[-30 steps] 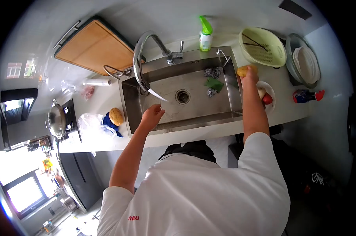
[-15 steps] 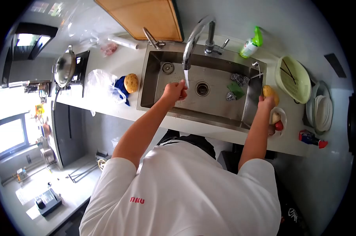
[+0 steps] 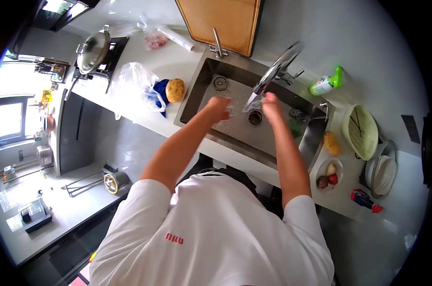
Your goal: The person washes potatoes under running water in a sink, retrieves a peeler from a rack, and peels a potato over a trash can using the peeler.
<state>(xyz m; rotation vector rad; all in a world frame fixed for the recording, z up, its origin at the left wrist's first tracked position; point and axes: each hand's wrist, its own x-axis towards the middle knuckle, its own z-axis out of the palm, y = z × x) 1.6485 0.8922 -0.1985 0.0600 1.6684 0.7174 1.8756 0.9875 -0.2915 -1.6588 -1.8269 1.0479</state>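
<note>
Over the left part of the steel sink, my left hand is blurred and its fingers cannot be made out. My right hand is beside the running water, just right of the faucet; its fingers are smeared by motion. Water streams from the spout between the two hands. A yellow potato lies on the counter right of the sink, touched by neither hand. Another potato rests on a blue cloth at the left. The green cloth in the sink is partly hidden by my right arm.
A bowl with vegetables, a green colander and stacked white dishes stand at the right. Behind the sink are a spray bottle and a cutting board. A plastic bag lies left.
My right hand has let go of the yellow potato on the right counter and moved left over the sink to the water. The camera view has turned, and my left hand remains over the sink.
</note>
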